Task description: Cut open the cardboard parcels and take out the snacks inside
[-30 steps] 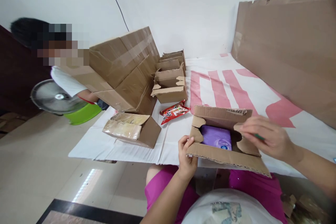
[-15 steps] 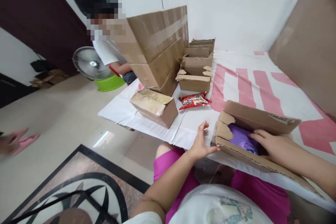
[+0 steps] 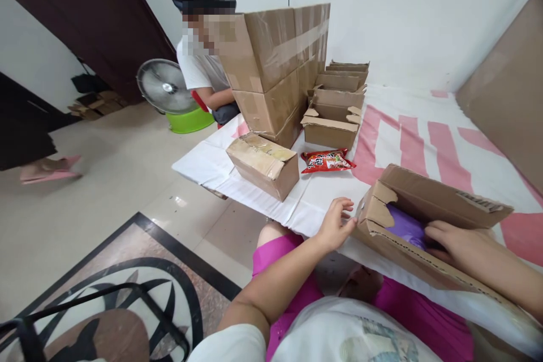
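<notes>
An open cardboard box (image 3: 394, 243) lies at the near edge of the white and pink sheet (image 3: 407, 141), with a purple packet (image 3: 406, 227) inside it. My left hand (image 3: 336, 224) rests against the box's left end, fingers spread and holding nothing. My right hand (image 3: 456, 242) reaches into the box, its fingers lying on the purple packet. A red snack packet (image 3: 327, 161) lies on the sheet a little beyond my left hand.
A taped small box (image 3: 263, 164) sits left of the snack packet. Behind it stand big stacked cartons (image 3: 275, 68) and several small open boxes (image 3: 335, 107). A person (image 3: 203, 68) sits behind the cartons beside a fan (image 3: 163, 86) and green basin (image 3: 190, 120). Cardboard sheet (image 3: 504, 102) at right.
My left hand let go of the box's left flap and now rests open against that end. My right hand went from the right flap down into the box. The view swung left.
</notes>
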Demonstrator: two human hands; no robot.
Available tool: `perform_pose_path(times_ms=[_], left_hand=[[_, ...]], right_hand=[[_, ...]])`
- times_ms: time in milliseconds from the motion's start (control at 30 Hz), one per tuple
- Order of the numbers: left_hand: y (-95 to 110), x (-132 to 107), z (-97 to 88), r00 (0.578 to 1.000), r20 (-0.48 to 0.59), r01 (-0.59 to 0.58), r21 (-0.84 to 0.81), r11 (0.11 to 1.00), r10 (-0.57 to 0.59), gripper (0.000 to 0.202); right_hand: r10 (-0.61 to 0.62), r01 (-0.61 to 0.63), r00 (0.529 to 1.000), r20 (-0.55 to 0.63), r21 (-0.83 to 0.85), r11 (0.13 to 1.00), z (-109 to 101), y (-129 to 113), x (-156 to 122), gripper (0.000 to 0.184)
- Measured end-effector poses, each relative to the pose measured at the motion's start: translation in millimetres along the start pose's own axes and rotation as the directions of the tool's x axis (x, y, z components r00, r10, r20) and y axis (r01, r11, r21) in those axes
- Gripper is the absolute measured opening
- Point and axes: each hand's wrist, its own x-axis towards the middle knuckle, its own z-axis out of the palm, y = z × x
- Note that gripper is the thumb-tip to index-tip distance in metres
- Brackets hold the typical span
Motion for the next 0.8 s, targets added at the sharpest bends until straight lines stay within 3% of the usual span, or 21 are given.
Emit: perform_pose_path(times_ms=[100, 233, 300, 400, 467, 500, 567, 600, 633, 667, 733, 800], left_hand=[[8.9, 13.5, 2.6, 0.998, -0.056, 0.009, 0.049, 0.999, -0.006, 0.026], [12.0, 28.2, 4.5, 0.996, -0.091, 0.014, 0.050, 0.999, -0.009, 0.003], [12.5, 31.3, 2.1, 0.990, -0.140, 0.011, 0.047, 0.999, -0.004, 0.004], [26.7, 28.5, -7.9, 0.966, -0.259, -0.005, 0.043, 0.999, 0.016, 0.007], [51.0, 21.0, -16.4, 0.941, -0.318, -0.091, 0.095, 0.991, 0.116, 0.007], [67.1, 15.7, -20.2, 0.917, -0.330, -0.178, 0.168, 0.970, 0.225, 0.006], [102.2, 3.6, -25.3, 0.827, -0.247, -0.391, 0.392, 0.833, 0.505, 0.008], [118.8, -2.4, -26.4, 0.781, -0.127, -0.491, 0.481, 0.727, 0.611, 0.014], [133.5, -7.8, -26.2, 0.704, 0.018, -0.604, 0.541, 0.586, 0.709, 0.016], [145.4, -12.4, -24.7, 0.600, 0.119, -0.693, 0.571, 0.440, 0.791, 0.016], [159.9, -18.5, -17.6, 0.454, 0.290, -0.798, 0.553, 0.239, 0.843, 0.017], [162.8, -20.7, -6.2, 0.392, 0.382, -0.844, 0.512, 0.162, 0.837, 0.019]], right_hand=[[-0.035, 0.038, 0.995, 0.089, -0.034, 0.999, -6.2, -3.3, 3.4, 0.012], [-0.051, 0.053, 0.996, 0.068, -0.035, 0.998, -8.8, -5.5, 3.1, 0.015], [-0.060, 0.061, 0.997, 0.041, -0.018, 0.998, -7.9, -4.9, 2.2, 0.018], [-0.092, 0.096, 0.995, -0.046, 0.097, 0.991, -10.0, -4.6, 2.7, 0.023], [-0.084, 0.130, 0.981, -0.174, 0.268, 0.955, -17.8, -7.1, 1.8, 0.029], [-0.058, 0.147, 0.968, -0.245, 0.365, 0.919, -24.0, -9.8, -0.2, 0.032], [0.041, 0.161, 0.942, -0.333, 0.556, 0.815, -39.5, -18.1, -8.5, 0.035], [0.085, 0.162, 0.940, -0.332, 0.650, 0.743, -47.8, -23.8, -14.5, 0.036], [0.110, 0.157, 0.949, -0.295, 0.746, 0.647, -55.4, -30.4, -21.3, 0.037], [0.094, 0.149, 0.968, -0.232, 0.837, 0.526, -61.9, -37.8, -28.2, 0.040], [-0.020, 0.116, 0.993, -0.115, 0.949, 0.293, -69.8, -53.6, -40.7, 0.044], [-0.112, 0.093, 0.991, -0.074, 0.980, 0.178, -70.9, -68.4, -49.9, 0.045]])
